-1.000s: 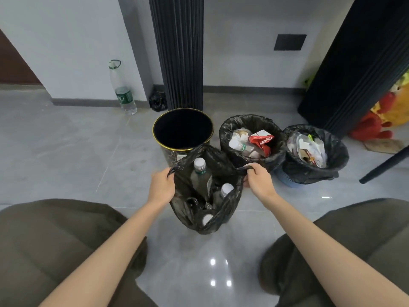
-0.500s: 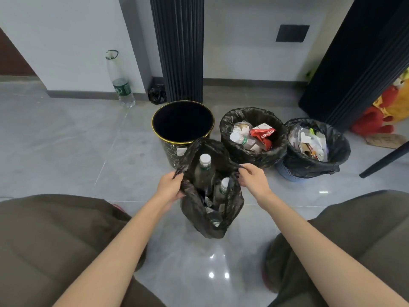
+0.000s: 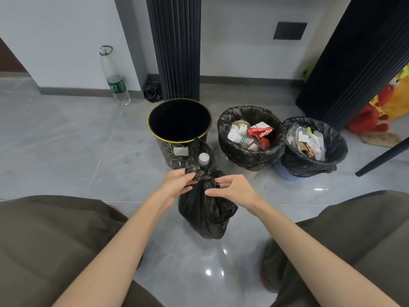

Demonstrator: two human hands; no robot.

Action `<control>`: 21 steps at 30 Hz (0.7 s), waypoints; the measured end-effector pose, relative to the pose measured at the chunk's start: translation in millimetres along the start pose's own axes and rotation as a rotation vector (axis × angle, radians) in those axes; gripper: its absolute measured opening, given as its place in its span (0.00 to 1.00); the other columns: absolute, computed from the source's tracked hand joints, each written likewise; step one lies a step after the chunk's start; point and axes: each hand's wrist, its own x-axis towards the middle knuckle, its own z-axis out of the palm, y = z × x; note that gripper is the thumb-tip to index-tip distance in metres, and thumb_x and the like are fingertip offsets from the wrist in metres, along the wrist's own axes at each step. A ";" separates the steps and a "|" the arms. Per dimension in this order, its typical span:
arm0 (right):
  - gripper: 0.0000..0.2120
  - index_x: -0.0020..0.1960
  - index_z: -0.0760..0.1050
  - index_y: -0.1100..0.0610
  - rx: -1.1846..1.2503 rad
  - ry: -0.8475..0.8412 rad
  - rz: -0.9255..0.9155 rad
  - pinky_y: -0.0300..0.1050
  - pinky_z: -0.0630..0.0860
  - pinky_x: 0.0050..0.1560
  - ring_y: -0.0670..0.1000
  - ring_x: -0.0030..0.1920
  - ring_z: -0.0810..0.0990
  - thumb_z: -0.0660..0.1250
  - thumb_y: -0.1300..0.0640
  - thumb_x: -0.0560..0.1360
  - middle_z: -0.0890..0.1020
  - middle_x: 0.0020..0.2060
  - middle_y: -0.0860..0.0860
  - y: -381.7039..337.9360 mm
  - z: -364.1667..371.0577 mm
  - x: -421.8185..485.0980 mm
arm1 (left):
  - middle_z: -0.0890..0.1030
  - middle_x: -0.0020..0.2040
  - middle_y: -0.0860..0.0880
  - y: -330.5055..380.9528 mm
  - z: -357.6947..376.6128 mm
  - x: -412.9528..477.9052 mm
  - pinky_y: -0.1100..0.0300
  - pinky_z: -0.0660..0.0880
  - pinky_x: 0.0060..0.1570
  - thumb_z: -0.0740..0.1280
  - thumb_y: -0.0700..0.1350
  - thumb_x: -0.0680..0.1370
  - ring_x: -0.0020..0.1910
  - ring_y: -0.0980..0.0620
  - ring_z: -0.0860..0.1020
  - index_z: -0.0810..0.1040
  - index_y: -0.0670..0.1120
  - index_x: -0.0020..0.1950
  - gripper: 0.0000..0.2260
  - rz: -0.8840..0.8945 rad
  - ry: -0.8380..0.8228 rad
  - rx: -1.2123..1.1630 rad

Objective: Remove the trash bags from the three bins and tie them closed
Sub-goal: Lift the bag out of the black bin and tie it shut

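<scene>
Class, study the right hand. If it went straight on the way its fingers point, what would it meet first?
The right hand points at the gathered neck of the trash bag, which its fingers seem almost to touch. The left hand lies just beyond. Depth is uncertain.

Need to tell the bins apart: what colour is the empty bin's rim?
Gold-yellow rim on a black bin, clearest in the head view.

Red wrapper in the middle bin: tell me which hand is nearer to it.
Right. The right hand, pinching the bag, is nearer the person than the red wrapper and slightly to its left. The left hand grips the bag's neck farther left.
</scene>
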 end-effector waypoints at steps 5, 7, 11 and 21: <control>0.06 0.46 0.85 0.54 -0.162 0.342 -0.104 0.33 0.74 0.45 0.43 0.40 0.79 0.74 0.58 0.69 0.86 0.43 0.50 1.3 0.4 -1.3 | 0.80 0.48 0.49 12.5 -0.4 -6.8 0.63 0.76 0.44 0.63 0.45 0.79 0.42 0.56 0.78 0.77 0.45 0.55 0.07 0.014 0.024 0.200; 0.05 0.45 0.85 0.54 -0.258 0.326 -0.144 0.28 0.72 0.41 0.43 0.39 0.79 0.73 0.59 0.70 0.85 0.40 0.49 -4.8 -10.3 -2.4 | 0.76 0.47 0.51 19.5 -3.5 -8.5 0.57 0.75 0.50 0.66 0.50 0.77 0.46 0.53 0.76 0.69 0.47 0.67 0.20 0.133 0.080 0.363; 0.05 0.44 0.85 0.54 -0.446 0.139 -0.234 0.24 0.69 0.37 0.41 0.35 0.77 0.73 0.60 0.69 0.85 0.39 0.51 -20.6 -33.3 -6.0 | 0.59 0.67 0.49 29.1 -19.6 -9.0 0.50 0.60 0.69 0.75 0.59 0.65 0.69 0.49 0.56 0.48 0.61 0.75 0.47 0.467 0.021 0.841; 0.05 0.42 0.85 0.56 -0.458 -0.011 -0.352 0.26 0.73 0.40 0.42 0.35 0.80 0.75 0.62 0.67 0.86 0.36 0.52 -21.5 -46.8 -15.1 | 0.43 0.77 0.48 15.5 4.7 13.9 0.37 0.43 0.73 0.73 0.52 0.70 0.75 0.43 0.38 0.55 0.62 0.74 0.39 0.744 -0.115 1.577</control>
